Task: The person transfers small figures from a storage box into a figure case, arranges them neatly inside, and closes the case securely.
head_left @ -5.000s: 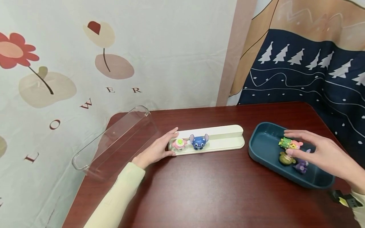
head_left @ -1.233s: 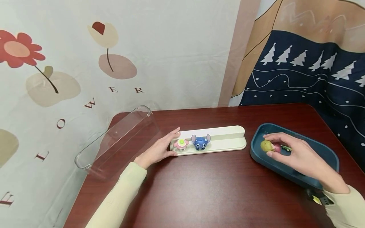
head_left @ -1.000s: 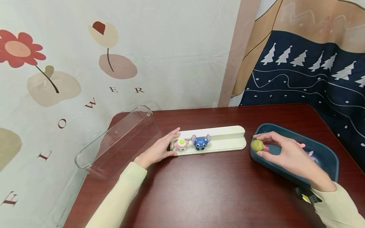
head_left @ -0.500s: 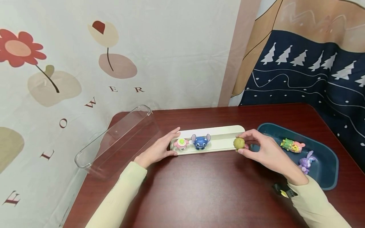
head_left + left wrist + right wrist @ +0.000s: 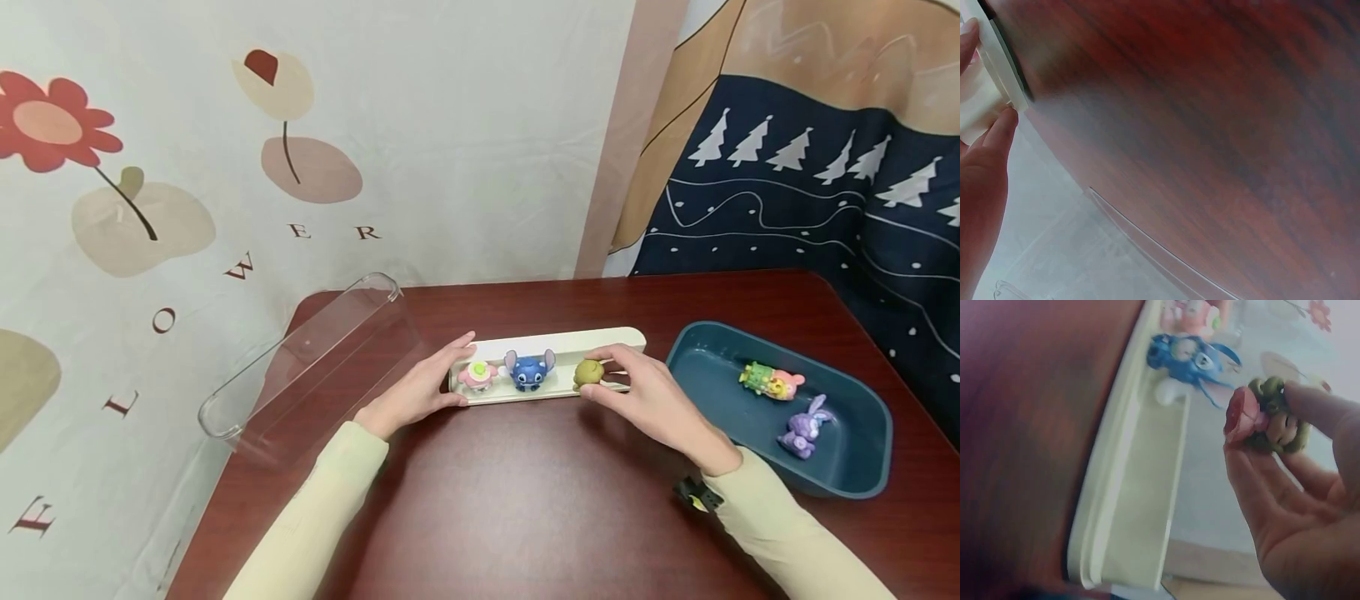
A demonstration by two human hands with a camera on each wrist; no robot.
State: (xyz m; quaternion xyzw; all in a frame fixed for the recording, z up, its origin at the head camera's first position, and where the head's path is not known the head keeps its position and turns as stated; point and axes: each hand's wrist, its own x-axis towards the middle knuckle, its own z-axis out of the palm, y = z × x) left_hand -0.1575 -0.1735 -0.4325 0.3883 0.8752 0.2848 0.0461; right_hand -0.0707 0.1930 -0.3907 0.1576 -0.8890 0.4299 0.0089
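Note:
A girl figurine with olive-green hair and a pink dress [image 5: 1244, 419] is pinched between the thumb and fingers of my right hand [image 5: 648, 398], above the right half of a long cream display base [image 5: 573, 343]. In the right wrist view it is raised clear of the base. My left hand [image 5: 416, 387] holds the base's left end, thumb in front and fingers behind. On the base stand a blue big-eared figurine [image 5: 528, 372] and, left of it near my left fingers, a pink figurine with a green-and-white top [image 5: 477, 377].
A dark teal tray [image 5: 720, 437] stands at the right, holding a green-and-pink figurine [image 5: 770, 381] and a purple rabbit figurine [image 5: 805, 427]. A clear plastic cover [image 5: 300, 367] leans at the left by the wall cloth. Everything is on a reddish-brown table [image 5: 510, 500].
My right hand took the olive-haired figurine out of the teal tray and carried it left, over the cream base. My left hand has stayed at the base's end.

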